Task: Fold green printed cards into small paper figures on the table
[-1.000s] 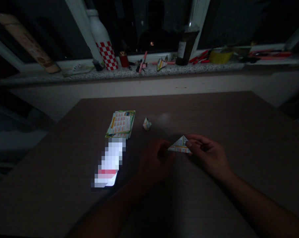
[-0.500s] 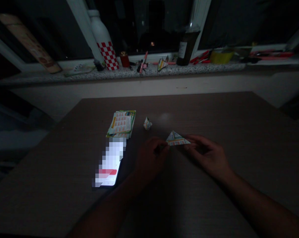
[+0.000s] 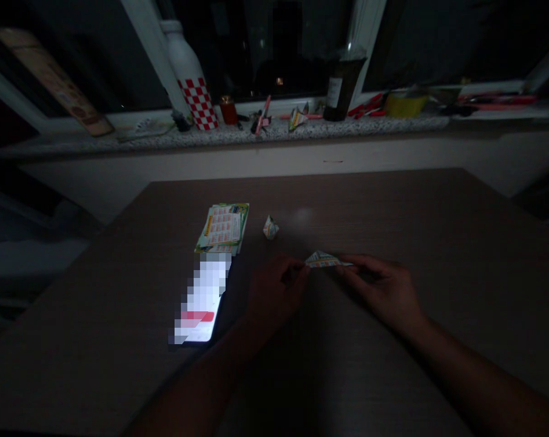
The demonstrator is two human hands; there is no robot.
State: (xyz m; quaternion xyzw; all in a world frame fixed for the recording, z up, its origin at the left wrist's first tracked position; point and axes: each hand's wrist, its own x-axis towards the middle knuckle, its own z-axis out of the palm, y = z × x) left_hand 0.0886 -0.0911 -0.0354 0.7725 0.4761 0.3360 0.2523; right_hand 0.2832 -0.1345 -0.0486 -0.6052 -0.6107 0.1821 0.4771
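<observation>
A small folded paper triangle (image 3: pixel 324 260), printed in orange, blue and white, is held above the table between my two hands. My left hand (image 3: pixel 278 282) pinches its left corner between thumb and fingers. At the opposite corner, the thumb and fingers of my right hand (image 3: pixel 383 285) are closed on the paper. The triangle is seen at a low slant, its point facing away from me. Just beyond my left hand, a small folded paper piece (image 3: pixel 270 227) stands on the table (image 3: pixel 369 206).
Left of my hands lies a lit phone (image 3: pixel 204 303), its screen partly blurred, below a stack of printed cards (image 3: pixel 224 227). On the granite windowsill (image 3: pixel 256 138) stand a red-checked bottle (image 3: pixel 196 97), a red jar (image 3: pixel 229 110), a dark labelled container (image 3: pixel 340 97) and another folded paper piece (image 3: pixel 296 118).
The paper triangle has tilted, so its face looks flatter and its top point lower. Both hands keep their hold in nearly the same place.
</observation>
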